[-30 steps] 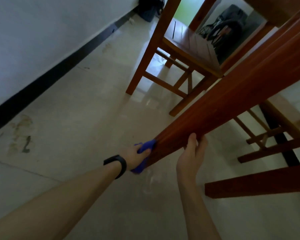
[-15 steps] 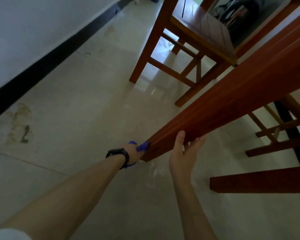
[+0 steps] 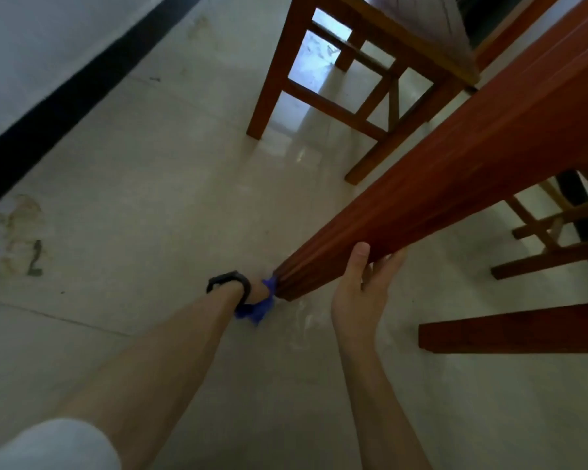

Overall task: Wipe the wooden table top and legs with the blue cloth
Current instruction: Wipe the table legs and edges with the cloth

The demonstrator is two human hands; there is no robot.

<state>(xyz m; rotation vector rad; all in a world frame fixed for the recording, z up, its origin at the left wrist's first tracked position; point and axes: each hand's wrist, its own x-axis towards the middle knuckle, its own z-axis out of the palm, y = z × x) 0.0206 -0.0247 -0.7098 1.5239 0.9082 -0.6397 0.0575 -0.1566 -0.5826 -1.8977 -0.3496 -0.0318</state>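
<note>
Floor (image 3: 150, 171) of pale, glossy tile lies open to the left of the bench leg (image 3: 438, 184), as far as the black skirting (image 3: 65, 96) at the foot of the white wall (image 3: 31, 35). To the right the room is tighter: a red-brown wooden beam (image 3: 513, 329) crosses low near the frame's edge, and crossed wooden rails (image 3: 554, 242) stand behind it. Beyond the leg, one wooden chair (image 3: 370, 62) stands on the tile, apart from the leg's foot.

One blue cloth (image 3: 257, 308), two hands and one black wristband (image 3: 230, 283) are in view. The cloth is a deep, bright blue, small and crumpled. It sits at the very foot of the bench leg, down on the floor, touching the leg's bottom corner.

The left hand (image 3: 258, 292) holds the cloth there. Folds poke out above and below the hand, and its fingers are hidden behind the wrist. The right hand (image 3: 357, 293) grips the leg just above the foot, thumb on the near face and fingers (image 3: 389, 262) curled round the far side. The leg is reddish brown with grooved edges, and in this view it slants up to the right.
</note>
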